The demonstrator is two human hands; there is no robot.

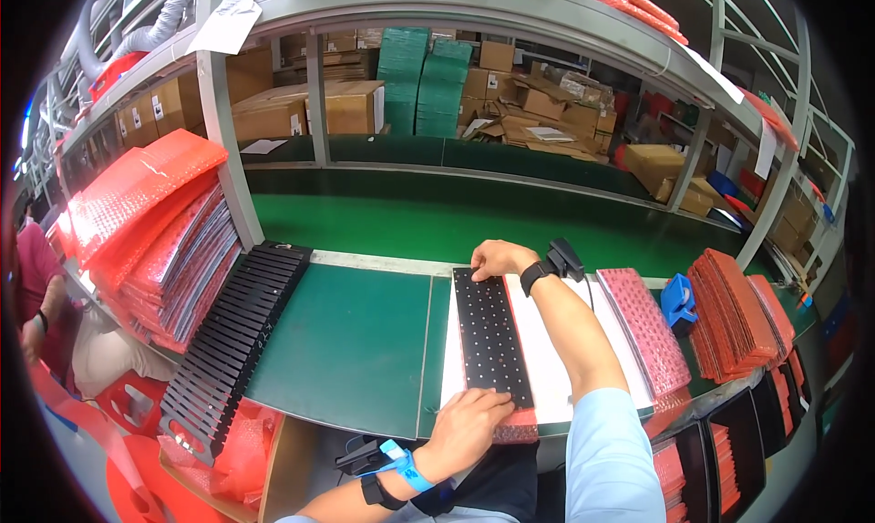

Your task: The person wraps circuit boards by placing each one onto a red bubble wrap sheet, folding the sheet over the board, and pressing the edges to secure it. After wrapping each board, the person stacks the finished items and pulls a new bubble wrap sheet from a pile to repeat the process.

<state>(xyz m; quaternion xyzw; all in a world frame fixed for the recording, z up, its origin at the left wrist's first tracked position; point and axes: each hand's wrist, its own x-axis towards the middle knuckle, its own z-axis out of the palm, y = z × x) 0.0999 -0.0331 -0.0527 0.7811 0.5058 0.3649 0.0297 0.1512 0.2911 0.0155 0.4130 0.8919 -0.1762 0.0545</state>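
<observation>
A long black panel dotted with rows of small holes or studs [492, 341] lies lengthwise before me on white sheeting. Pink bubble wrap [518, 432] shows under its near end. At the panel's far end, my right hand [503, 258] is bent down with fingertips pinched on its edge. My left hand [467, 425] is at the near end, its fingers close together over the edge and its thumb hidden. Right of my right forearm lies a pink bubble-wrap pouch [643, 330].
A black slotted rack [239, 341] borders the green mat [342, 341] on the left. Red bubble-wrap packs [155, 222] stand beyond it. To the right are a blue tape dispenser [678, 302] and red pouches [729, 318]. A metal frame [219, 113] rises ahead; someone sits far left.
</observation>
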